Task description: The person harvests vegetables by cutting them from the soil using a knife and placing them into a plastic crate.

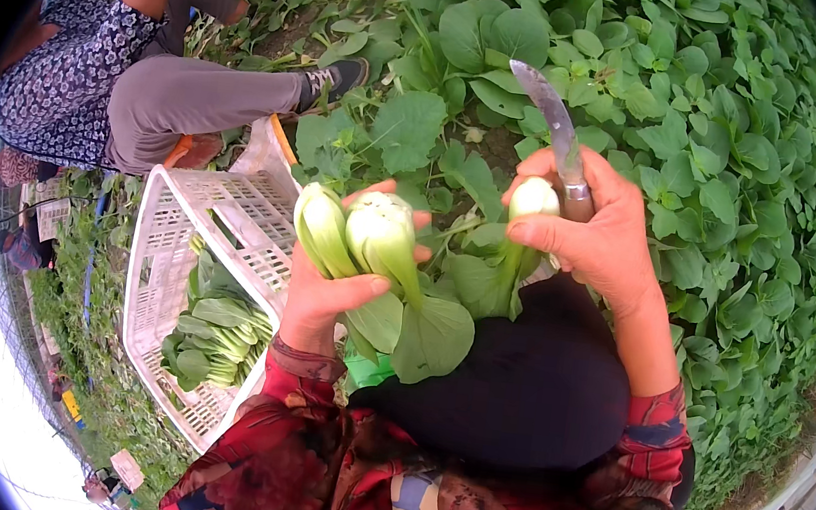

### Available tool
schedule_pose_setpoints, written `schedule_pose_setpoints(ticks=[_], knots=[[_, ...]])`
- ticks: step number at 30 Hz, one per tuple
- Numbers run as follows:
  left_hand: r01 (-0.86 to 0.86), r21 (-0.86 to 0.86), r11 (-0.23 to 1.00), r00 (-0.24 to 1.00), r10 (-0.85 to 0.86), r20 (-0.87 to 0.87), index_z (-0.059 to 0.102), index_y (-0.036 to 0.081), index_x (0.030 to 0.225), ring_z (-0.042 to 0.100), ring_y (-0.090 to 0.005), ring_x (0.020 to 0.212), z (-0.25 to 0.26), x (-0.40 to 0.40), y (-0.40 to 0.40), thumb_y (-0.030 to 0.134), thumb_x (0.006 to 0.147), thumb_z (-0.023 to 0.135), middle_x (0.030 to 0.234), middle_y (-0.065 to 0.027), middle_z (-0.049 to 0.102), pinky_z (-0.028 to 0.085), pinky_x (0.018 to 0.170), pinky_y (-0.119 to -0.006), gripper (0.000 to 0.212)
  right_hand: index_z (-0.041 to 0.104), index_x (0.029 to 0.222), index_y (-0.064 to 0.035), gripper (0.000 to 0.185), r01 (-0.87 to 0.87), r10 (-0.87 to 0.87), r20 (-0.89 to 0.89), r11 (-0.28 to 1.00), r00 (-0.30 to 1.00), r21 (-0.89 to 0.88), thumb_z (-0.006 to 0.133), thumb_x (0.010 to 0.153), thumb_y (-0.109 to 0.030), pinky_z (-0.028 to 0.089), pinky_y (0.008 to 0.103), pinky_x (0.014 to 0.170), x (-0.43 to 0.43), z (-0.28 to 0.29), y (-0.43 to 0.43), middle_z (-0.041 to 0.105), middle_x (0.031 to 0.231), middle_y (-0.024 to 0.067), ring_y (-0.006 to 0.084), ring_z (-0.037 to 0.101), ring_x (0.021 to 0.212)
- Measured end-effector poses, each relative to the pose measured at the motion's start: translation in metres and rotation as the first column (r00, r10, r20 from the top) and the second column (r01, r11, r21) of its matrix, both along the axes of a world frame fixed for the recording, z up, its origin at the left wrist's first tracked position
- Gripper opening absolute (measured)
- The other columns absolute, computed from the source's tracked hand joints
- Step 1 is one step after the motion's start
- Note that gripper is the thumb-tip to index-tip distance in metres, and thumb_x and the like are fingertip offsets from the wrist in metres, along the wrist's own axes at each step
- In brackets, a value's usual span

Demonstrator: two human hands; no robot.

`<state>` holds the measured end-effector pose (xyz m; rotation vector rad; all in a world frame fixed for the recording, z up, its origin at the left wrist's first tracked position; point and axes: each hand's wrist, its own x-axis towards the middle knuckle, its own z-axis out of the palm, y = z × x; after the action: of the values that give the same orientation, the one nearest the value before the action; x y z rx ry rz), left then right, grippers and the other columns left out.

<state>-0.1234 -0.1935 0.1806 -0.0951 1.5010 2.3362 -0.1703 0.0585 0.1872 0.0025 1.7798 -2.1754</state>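
Two heads of bok choy (383, 233) rest in my left hand (327, 299), their pale cut bases up and their leaves hanging over my dark-clothed knee. My right hand (610, 236) pinches another bok choy (535, 198) between thumb and fingers. The same hand grips a knife by its handle, and the curved, stained blade (549, 109) points up and away from me. A small gap separates the two hands. The lower leaves of the right-hand plant partly overlap my knee.
At my left stands a white plastic crate (218, 233) with harvested bok choy (225, 340) inside. Beyond it sits a person (118, 78) in a patterned top, one leg stretched towards the plants. Dense leafy greens (735, 164) grow ahead and to the right. Other people are far left.
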Motion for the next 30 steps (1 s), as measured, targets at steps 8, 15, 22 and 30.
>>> schedule_pose_setpoints(ticks=[8,15,22,30], knots=[[0.051,0.242,0.969,0.999,-0.045,-0.03,0.041,-0.001,0.133,0.054,-0.0217,0.114,0.004,0.033,-0.004,0.008,0.065,0.075,0.124,-0.0107,0.055,0.041,0.099,-0.035,0.076,0.057,0.098,-0.006,0.034,-0.057,0.048,0.153,0.997,0.987,0.053,0.079,0.071,-0.01,0.031,0.0174,0.04,0.037,0.072,-0.072,0.064,0.08,0.0013,0.0012,0.042,0.047],[0.119,0.48,0.869,0.993,-0.108,-0.05,0.016,0.007,0.147,0.046,-0.0187,0.122,0.02,0.054,0.001,0.006,0.067,0.07,0.135,-0.0083,0.045,0.033,0.104,-0.035,0.097,0.056,0.102,-0.0033,0.032,0.161,-0.167,0.071,0.984,0.983,0.08,0.073,0.079,-0.018,0.029,0.0185,0.032,0.06,0.072,-0.094,0.055,0.069,-0.0002,0.0024,0.037,0.037],[-0.108,0.39,0.915,0.993,0.117,-0.001,0.026,0.003,0.142,0.06,-0.0295,0.106,0.03,0.084,-0.06,0.004,0.066,0.07,0.126,-0.0148,0.053,0.044,0.096,-0.041,0.087,0.056,0.106,-0.0035,0.029,-0.006,-0.003,0.03,0.96,1.0,0.279,0.057,0.092,-0.029,0.032,0.0189,0.034,0.078,0.067,-0.117,0.062,0.089,0.0086,0.0035,0.038,0.041],[-0.711,-0.216,0.669,0.702,0.692,-0.168,0.055,-0.004,0.116,0.063,-0.0232,0.095,0.083,0.099,-0.251,0.0,0.067,0.06,0.1,-0.0145,0.065,0.05,0.084,-0.035,0.049,0.055,0.108,-0.0042,0.027,0.118,-0.095,-0.073,0.895,0.993,0.431,0.052,0.095,-0.027,0.032,0.0181,0.034,0.064,0.054,-0.081,0.064,0.094,0.0082,0.0032,0.038,0.041]])
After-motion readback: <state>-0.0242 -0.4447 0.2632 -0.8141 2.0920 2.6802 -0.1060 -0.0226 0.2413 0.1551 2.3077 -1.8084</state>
